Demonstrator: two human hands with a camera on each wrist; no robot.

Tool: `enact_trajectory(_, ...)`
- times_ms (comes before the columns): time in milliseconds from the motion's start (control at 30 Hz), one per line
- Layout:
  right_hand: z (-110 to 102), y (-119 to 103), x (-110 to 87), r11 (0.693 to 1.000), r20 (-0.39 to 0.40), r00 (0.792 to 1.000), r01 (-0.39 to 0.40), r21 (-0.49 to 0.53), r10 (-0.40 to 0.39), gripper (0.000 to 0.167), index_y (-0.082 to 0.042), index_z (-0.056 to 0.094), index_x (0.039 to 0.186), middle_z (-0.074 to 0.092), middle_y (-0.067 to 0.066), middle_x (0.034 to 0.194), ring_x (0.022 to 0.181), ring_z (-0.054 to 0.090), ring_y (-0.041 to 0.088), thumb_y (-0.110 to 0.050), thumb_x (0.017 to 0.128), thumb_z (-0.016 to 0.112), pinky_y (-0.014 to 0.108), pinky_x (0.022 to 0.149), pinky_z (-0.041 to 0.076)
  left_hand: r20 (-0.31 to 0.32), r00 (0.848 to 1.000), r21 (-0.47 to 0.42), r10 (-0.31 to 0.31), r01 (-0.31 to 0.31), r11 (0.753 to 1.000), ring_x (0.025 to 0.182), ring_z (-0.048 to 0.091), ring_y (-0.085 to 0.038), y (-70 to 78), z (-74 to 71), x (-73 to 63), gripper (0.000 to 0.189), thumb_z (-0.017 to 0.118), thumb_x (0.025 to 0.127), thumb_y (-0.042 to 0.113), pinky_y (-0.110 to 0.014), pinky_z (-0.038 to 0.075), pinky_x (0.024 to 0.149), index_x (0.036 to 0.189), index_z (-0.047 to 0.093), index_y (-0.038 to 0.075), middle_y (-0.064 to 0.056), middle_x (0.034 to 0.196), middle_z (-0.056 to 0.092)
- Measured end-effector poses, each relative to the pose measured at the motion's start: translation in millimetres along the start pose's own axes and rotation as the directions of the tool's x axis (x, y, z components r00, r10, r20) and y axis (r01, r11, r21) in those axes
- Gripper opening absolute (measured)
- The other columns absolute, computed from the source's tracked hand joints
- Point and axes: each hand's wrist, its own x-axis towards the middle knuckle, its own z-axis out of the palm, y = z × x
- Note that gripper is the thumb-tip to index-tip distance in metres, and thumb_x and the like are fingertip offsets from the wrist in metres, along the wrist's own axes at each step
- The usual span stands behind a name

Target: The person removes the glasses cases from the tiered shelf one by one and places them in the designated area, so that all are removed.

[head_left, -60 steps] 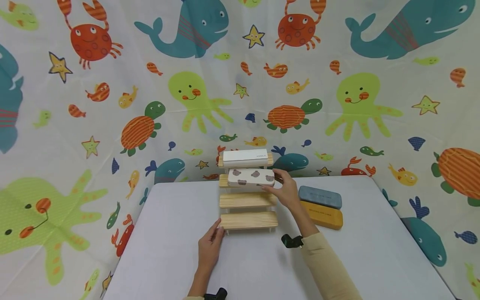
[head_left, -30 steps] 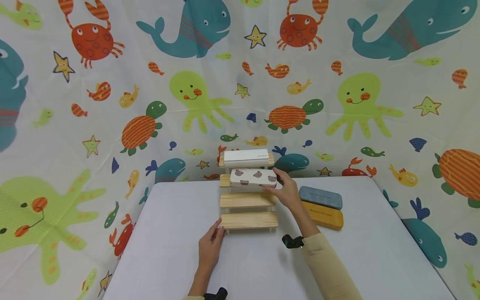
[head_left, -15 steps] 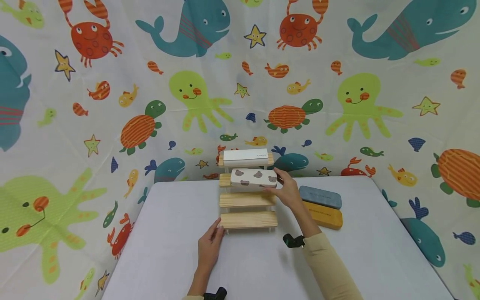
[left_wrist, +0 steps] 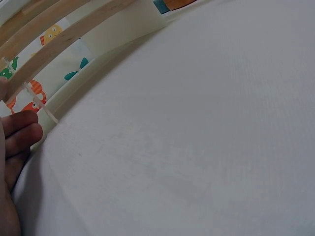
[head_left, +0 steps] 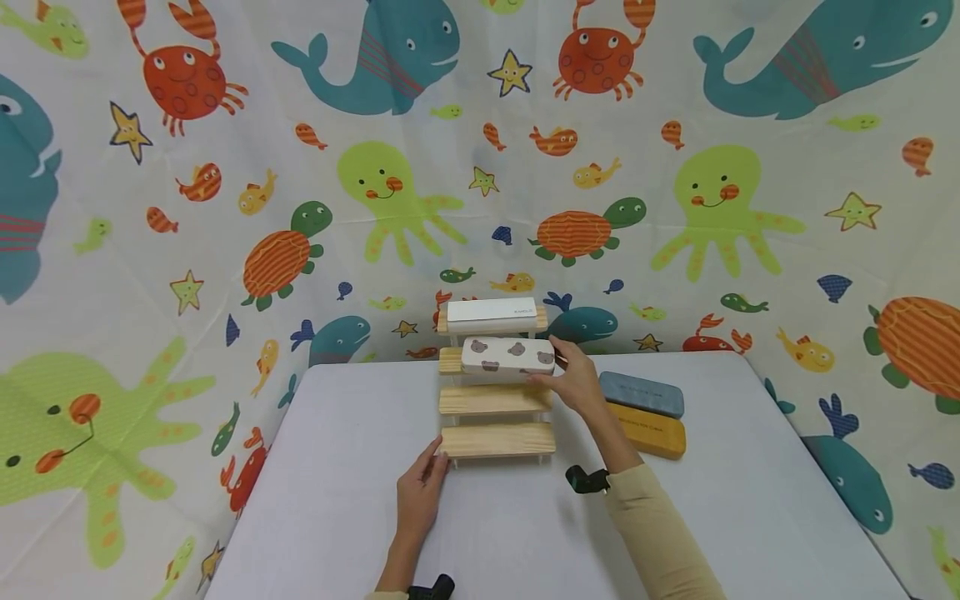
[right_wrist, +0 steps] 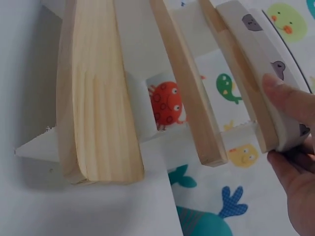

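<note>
A four-tier wooden step shelf point(head_left: 497, 442) stands on the white table. On its second tier from the top lies a white glasses case with brown bear heads point(head_left: 508, 357), set toward the right, so bare wood shows at its left. My right hand point(head_left: 576, 385) pinches the right end of this case, thumb in front; the right wrist view shows the case point(right_wrist: 269, 49) along the tier's edge. At the bottom tier's left end, my left hand point(head_left: 418, 496) holds the wood between thumb and fingers. Most of that hand point(left_wrist: 22, 132) is outside the left wrist view.
A plain white case point(head_left: 491, 312) lies on the top tier. Right of the shelf, a blue-grey case point(head_left: 641, 394) and a yellow case point(head_left: 647, 431) lie side by side on the table point(head_left: 337, 467). Behind hangs a sea-animal printed cloth point(head_left: 465, 217).
Between two seconds and one second ago, the bear-print case shifted slightly right along its tier with my right hand. Since then both hands have stayed almost still.
</note>
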Motion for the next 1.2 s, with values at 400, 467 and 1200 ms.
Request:
enact_trajectory(400,-3.1,-4.2,-2.1,0.999,0.006,0.999,-0.051,0.001,0.05,0.094,0.0,0.043,0.149,0.049,0.022,0.147,0.136,0.05,0.038,-0.027,0.073,0.091,0.044,0.11,0.045,-0.001,1.0,-0.01,0.006,-0.006,1.0,0.079,0.069,-0.001,0.5,0.1,0.2,0.036,0.065,0.098,0.032,-0.015,0.055,0.071,0.132,0.067,0.02,0.002,0.09,0.076)
enact_trajectory(467,-3.7,-4.1,-1.9,0.998,0.015,0.998,-0.058,-0.002,0.058,0.096,0.0,0.041,0.15,0.048,0.022,0.148,0.137,0.05,0.038,-0.028,0.073,0.091,0.044,0.11,0.045,0.0,1.0,-0.011,0.008,-0.008,1.0,0.079,0.069,-0.001,0.4,0.2,0.3,0.036,0.065,0.098,0.032,-0.016,0.055,0.07,0.132,0.067,0.02,0.002,0.089,0.076)
enact_trajectory(1200,-2.3,8.1,-7.7,0.997,-0.026,0.997,-0.07,0.018,0.07,0.094,-0.014,0.047,0.149,0.052,0.013,0.147,0.133,0.055,0.034,-0.043,0.071,0.09,0.045,0.109,0.047,0.006,1.0,0.001,-0.006,0.006,1.0,0.08,0.069,-0.001,1.8,-0.7,0.1,0.037,0.065,0.098,0.035,-0.016,0.055,0.071,0.133,0.066,0.022,0.004,0.089,0.075)
